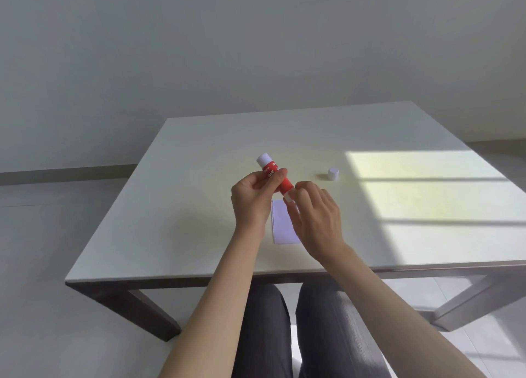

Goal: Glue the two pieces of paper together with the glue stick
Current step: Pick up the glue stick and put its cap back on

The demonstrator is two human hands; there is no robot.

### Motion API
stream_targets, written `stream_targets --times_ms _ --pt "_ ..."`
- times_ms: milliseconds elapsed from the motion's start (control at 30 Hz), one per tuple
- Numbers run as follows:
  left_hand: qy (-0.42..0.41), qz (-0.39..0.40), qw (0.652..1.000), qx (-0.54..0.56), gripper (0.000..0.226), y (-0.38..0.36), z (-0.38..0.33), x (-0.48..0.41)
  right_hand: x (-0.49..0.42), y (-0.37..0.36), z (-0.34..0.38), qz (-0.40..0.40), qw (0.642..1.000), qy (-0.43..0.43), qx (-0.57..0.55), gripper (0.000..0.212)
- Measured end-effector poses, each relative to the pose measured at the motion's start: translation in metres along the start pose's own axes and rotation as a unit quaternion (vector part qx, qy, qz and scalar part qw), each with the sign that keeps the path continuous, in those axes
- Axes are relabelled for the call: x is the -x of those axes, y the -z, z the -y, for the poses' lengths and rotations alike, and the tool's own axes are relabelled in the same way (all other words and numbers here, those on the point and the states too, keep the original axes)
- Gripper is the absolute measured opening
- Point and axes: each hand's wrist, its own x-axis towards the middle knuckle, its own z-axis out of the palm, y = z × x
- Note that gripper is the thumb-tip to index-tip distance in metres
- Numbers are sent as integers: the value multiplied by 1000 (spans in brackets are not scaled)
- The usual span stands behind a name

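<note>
Left hand (252, 195) grasps the glue stick (277, 178) mid-body; right hand (316, 212) pinches its lower end, above the paper (283, 226), cap (333, 174) apart on the table (199, 207).

bare room, white table (199, 207), blank walls (199, 50)

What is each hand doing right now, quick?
Left hand: closed around the red glue stick, holding it up above the table.
Right hand: fingertips pinching the glue stick's lower white end; white cap stands apart on the table.
</note>
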Motion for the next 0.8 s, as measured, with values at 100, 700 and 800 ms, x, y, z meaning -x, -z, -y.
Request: stream_targets --times_ms 100,700,800 --pt "5 -30 999 -33 21 1 4 -1 2 -3 -5 18 998 55 4 16" --pt "-181 -33 909 -373 17 36 3 -4 -12 -18 -94 252 922 -281 -81 17" --pt "-187 -25 906 -379 15 33 4 -2 -28 -1 -59 183 840 -370 -350 13"
